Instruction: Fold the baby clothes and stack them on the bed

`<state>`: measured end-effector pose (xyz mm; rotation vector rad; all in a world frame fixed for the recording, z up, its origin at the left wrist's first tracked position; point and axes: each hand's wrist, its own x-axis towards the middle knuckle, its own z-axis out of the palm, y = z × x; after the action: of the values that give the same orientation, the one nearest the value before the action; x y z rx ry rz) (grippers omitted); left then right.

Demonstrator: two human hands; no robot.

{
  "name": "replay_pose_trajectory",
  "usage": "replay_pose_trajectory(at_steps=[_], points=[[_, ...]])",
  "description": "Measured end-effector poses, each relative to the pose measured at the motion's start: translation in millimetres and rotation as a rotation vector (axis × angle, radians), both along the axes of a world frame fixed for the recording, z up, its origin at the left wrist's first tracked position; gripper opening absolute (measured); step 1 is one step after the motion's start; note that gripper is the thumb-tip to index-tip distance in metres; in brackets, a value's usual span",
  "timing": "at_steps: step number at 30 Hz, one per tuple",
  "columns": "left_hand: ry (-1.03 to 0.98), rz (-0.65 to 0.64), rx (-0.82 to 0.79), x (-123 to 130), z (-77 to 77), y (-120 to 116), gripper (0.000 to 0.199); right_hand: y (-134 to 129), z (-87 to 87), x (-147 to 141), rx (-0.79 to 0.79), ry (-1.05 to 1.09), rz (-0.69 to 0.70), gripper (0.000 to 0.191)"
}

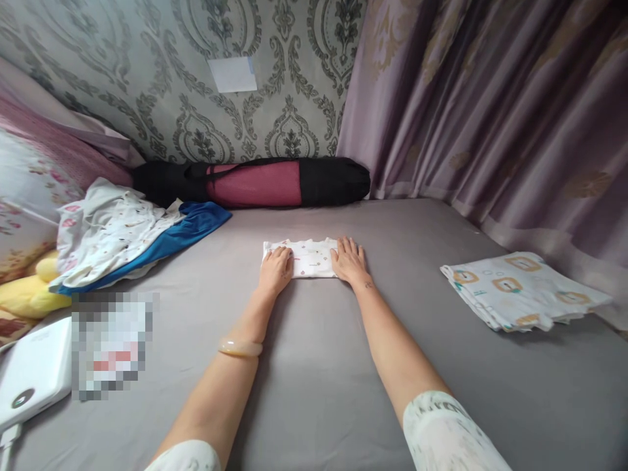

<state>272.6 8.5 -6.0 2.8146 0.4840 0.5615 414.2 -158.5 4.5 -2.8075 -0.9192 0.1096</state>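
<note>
A small white cloth [314,260] with a tiny print lies folded into a flat rectangle on the grey sheet [314,379]. On its left end rests my left hand [277,269], fingers bent a little and lying on the fabric. My right hand [349,260] is laid flat over the right end, its fingers spread and pointing away from me. Neither hand grasps the cloth; both press on it from above.
White printed clothes [118,229] and a blue garment [196,226] are heaped at the left, above a white power bank [36,369] and a blurred item [115,347]. A folded patterned cloth [520,288] lies right. Behind is a black-and-red bag [255,183].
</note>
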Motion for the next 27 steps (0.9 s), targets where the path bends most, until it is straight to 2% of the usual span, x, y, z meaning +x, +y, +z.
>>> replay_pose_trajectory(at_steps=[8,13,20,27], points=[[0.112,0.035,0.023,3,7.6,5,0.029,2,-0.9,4,0.014,0.01,0.002,0.057],[0.269,0.058,0.035,21,21.4,31,0.033,-2,-0.3,11,0.097,-0.069,0.026,0.044],[0.565,0.14,0.007,47,46.7,66,0.045,-6,3.3,19,0.107,-0.131,0.032,0.048],[0.614,0.079,-0.082,57,47.1,84,0.047,-6,14.1,19,0.1,-0.142,0.028,0.039]])
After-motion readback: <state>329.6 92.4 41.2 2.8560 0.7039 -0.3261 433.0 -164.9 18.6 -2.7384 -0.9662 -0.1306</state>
